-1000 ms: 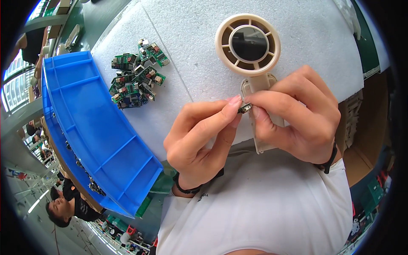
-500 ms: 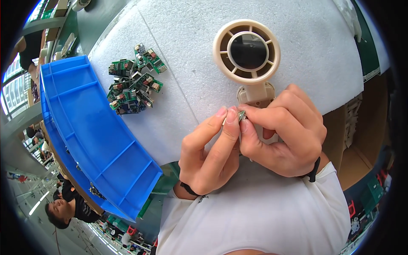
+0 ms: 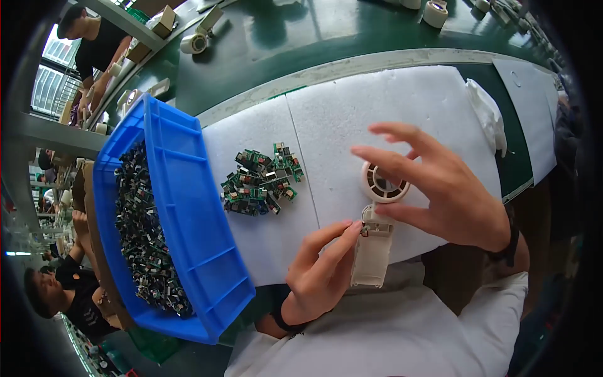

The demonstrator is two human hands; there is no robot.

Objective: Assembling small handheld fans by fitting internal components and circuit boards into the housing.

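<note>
A cream handheld fan lies on the white foam sheet, its round head (image 3: 375, 187) partly covered by my right hand (image 3: 449, 191). That hand is open, thumb and fingers spread, with nothing between them. Below the head, the handle shell (image 3: 372, 261) lies with its hollow inside facing up. My left hand (image 3: 320, 270) pinches a small circuit board (image 3: 364, 230) at the upper left edge of the shell; the fingertips hide part of it. Left of my hands, a loose pile of green circuit boards (image 3: 260, 182) rests on the foam.
A blue bin (image 3: 201, 207) full of small circuit boards stands on the left. Beyond the foam sheet (image 3: 389, 94) runs a green work surface (image 3: 282, 38) with fan parts (image 3: 434, 14). A crumpled white bag (image 3: 487, 116) lies at the right. Other people (image 3: 94, 44) are at the left.
My right hand has let go of the small piece both hands held, and opened over the fan head. The left hand keeps it, now beside the handle. The view has shifted, showing the bin's contents.
</note>
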